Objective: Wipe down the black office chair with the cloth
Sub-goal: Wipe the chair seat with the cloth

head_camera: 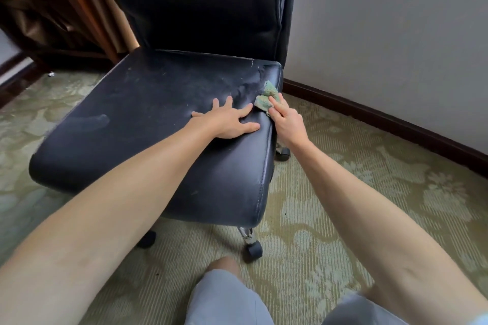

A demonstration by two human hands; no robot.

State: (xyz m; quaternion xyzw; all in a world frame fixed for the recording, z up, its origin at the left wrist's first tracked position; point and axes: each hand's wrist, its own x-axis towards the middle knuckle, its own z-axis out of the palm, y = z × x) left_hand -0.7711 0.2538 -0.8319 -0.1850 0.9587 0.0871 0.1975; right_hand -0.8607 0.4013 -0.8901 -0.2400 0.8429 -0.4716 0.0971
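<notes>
Black office chair (148, 124) on patterned carpet (343, 192), backrest away from camera, seat front toward the person; no legible writing or brand on it. Green cloth (266, 97) at seat's right edge, bunched, long axis running toward the backrest. Right hand (286, 119) pinches cloth's near end w/ fingers closed on it, pressing it to the seat edge. Left hand (227, 121) flat, fingers spread, palm down on seat, just left of cloth, holding nothing.
</notes>
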